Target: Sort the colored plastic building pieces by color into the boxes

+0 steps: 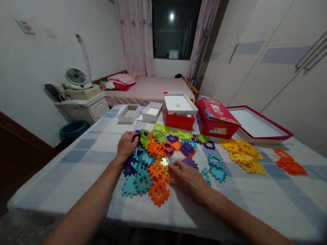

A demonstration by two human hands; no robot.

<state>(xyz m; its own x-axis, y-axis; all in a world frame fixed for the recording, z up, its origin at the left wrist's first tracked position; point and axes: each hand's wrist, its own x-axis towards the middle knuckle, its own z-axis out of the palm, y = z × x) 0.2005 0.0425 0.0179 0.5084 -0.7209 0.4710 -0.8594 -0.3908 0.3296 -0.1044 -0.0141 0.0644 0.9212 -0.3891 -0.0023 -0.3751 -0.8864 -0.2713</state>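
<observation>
A heap of notched plastic building tiles lies on the table between my hands. My left hand (127,145) is at the heap's left edge, its fingers curled against a purple tile (138,134). At the heap's right side, my right hand (186,174) has bent fingers at the edge of an orange tile (167,177), partly hidden by them. Between the hands lie teal tiles (143,181), a windowed orange tile (159,192) and a shiny yellow-green tile (163,161). Behind these are orange tiles (154,148), purple tiles (187,147) and lime green tiles (161,128).
Sorted to the right are teal tiles (217,173), a yellow pile (244,156) and an orange-red pile (291,162). Along the back stand two small white boxes (129,119), a white tray (187,108) on a red box (179,121), a red carton (222,124) and a large lid (263,139).
</observation>
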